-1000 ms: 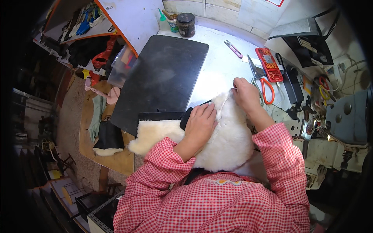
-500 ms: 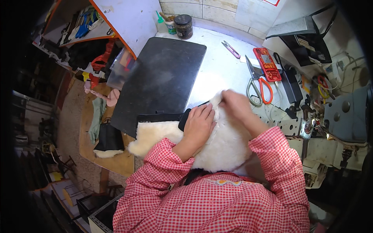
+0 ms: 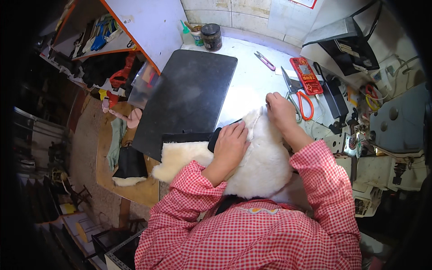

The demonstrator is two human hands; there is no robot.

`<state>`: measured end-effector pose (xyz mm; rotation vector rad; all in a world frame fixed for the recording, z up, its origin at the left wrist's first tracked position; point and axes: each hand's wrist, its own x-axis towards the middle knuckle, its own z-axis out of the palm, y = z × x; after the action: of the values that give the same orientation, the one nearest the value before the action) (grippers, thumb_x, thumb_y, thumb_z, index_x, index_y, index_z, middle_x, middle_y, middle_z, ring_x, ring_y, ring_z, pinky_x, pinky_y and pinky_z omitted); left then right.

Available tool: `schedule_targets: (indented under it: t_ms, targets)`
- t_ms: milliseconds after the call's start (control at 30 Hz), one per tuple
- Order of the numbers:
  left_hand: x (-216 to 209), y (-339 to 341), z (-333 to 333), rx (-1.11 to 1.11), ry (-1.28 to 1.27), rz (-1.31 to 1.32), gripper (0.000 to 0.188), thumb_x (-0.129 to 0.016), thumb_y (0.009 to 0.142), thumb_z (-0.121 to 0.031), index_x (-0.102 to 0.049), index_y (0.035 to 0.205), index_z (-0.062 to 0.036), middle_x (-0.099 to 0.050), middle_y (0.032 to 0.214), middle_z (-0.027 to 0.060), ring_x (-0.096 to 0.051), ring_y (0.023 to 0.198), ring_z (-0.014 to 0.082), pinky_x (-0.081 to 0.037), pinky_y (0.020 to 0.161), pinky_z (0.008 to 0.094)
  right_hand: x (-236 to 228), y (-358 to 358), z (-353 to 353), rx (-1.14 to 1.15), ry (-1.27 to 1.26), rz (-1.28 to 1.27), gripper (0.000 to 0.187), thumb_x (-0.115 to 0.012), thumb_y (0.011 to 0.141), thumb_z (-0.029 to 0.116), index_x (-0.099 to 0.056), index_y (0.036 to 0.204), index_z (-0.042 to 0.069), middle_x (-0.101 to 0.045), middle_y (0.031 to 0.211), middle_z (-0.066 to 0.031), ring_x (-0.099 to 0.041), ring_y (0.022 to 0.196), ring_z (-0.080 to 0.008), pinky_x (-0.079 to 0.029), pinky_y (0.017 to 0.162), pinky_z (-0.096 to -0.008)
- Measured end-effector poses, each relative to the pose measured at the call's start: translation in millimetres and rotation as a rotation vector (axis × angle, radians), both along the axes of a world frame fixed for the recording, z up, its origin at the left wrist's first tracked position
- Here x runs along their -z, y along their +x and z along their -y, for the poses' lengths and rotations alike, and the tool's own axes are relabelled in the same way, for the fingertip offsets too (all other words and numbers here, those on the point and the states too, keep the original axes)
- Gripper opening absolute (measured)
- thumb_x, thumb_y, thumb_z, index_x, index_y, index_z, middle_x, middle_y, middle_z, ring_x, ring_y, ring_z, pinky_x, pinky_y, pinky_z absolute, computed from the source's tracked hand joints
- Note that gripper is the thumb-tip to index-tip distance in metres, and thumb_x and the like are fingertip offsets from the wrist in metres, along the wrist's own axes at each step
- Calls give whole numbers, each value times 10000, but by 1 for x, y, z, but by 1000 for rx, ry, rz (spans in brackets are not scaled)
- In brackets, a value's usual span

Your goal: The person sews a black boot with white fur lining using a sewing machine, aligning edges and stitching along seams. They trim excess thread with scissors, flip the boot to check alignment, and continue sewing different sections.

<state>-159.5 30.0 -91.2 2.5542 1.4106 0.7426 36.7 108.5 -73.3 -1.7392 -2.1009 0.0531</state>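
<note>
Head view: seen from above, a person in a red checked shirt bends over a white desk (image 3: pixel 252 85).
Left hand: the left hand (image 3: pixel 231 141) lies palm down, fingers together and nearly flat, pressing on the fleece piece (image 3: pixel 263 166); it grips nothing that can be seen.
Right hand: the right hand (image 3: pixel 280 110) rests at the far edge of the fleece piece, fingers curled down onto that edge; whether they pinch it cannot be told.
Fleece piece: white and woolly, it lies on the near edge of the desk between the two forearms, with a cream tail reaching out to the person's left.
Dark lining: a black piece (image 3: pixel 189 137) shows at the fleece's left side, partly under the left hand.
Black mat: a large dark slab (image 3: pixel 189 94) lies on the desk just beyond the left hand, tilted.
Scissors: an orange-handled pair of scissors (image 3: pixel 303 101) lies just beside the right hand, on its right.
Red case: a flat red case (image 3: pixel 306 74) lies beyond the scissors.
Small snips: pink-handled snips (image 3: pixel 264 60) lie farther back on the desk.
Jar: a dark jar (image 3: pixel 211 37) stands at the back by the wall.
Sewing machine: a grey sewing machine (image 3: pixel 396 126) stands at the person's right.
Shelf: an orange-edged shelf (image 3: pixel 112 40) with tools sits far left.
</note>
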Motion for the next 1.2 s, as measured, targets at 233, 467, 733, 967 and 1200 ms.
schedule_targets:
  t_ms: [233,467,733,967,1200]
  targets:
    - [4,0,0,-2,-4,8,424,-735,763,-192,-634,1142,-29,-593,1272,105,-526,1187,271,-388,1033,430,30,-12,36,-262,-101,-197,80,-627,833,123,-591,900,97,-609,879,-85,-640,758,-327,-522,641,-433]
    - [2,0,0,-6,-3,-1,419,-731,768,-189,-630,1141,-28,-589,1277,110,-525,1189,275,-386,1034,433,10,-15,19,176,-88,-228,92,-555,923,139,-599,935,58,-620,862,-113,-622,734,-363,-505,658,-447]
    - [1,0,0,-3,-1,25,425,-736,758,-186,-632,1136,-21,-595,1269,114,-523,1192,277,-385,1037,423,10,-18,37,-120,81,-301,167,-681,797,110,-614,947,76,-635,834,-112,-641,788,-321,-515,684,-418]
    - [2,-1,1,-11,-4,39,447,-744,745,-175,-630,1142,-4,-596,1266,120,-522,1199,275,-379,1045,424,19,-27,50,-216,-98,45,36,-601,811,95,-593,834,70,-621,782,-96,-655,742,-298,-539,623,-417]
    - [5,-2,-1,-18,26,-3,438,-740,744,-167,-631,1135,-3,-598,1261,119,-524,1193,275,-386,1039,421,13,-51,44,-274,-148,317,57,-582,818,114,-620,834,75,-652,804,-83,-672,726,-270,-536,612,-407]
